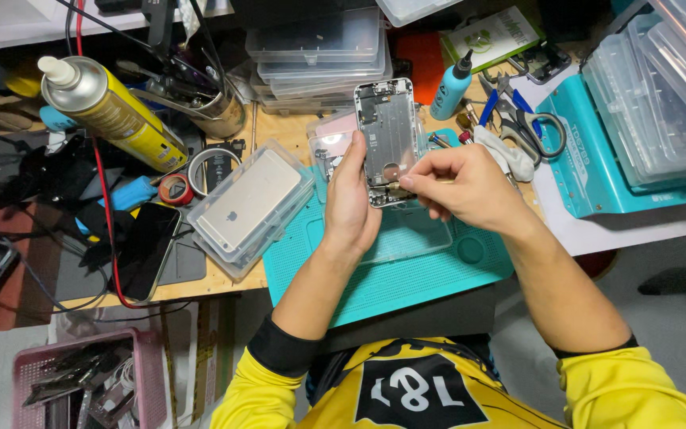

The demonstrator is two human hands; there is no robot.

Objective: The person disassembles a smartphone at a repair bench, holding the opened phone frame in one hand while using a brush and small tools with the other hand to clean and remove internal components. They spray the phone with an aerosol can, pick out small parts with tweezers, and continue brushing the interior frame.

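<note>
Yellow sleeves with black cuffs come up from the bottom edge, and both bare hands meet above a teal work mat (406, 278) on the tabletop (224, 282). In the left hand (351, 202) stands an opened phone housing (387, 131), upright, its bare metal inside turned to the person; the grip is pressed around its left edge, thumb up along the side. At the lower end of the housing the right hand (462, 187) has its grip pinched on a small thin tool, too small to name. Just left of the hands a clear plastic case (252, 208) holds a silver phone back. Further left a dark phone (146, 249) lies flat, and a yellow spray can (113, 111) lies tilted behind it. Scissors (529, 131) rest at the right near a teal box (589, 171).
</note>
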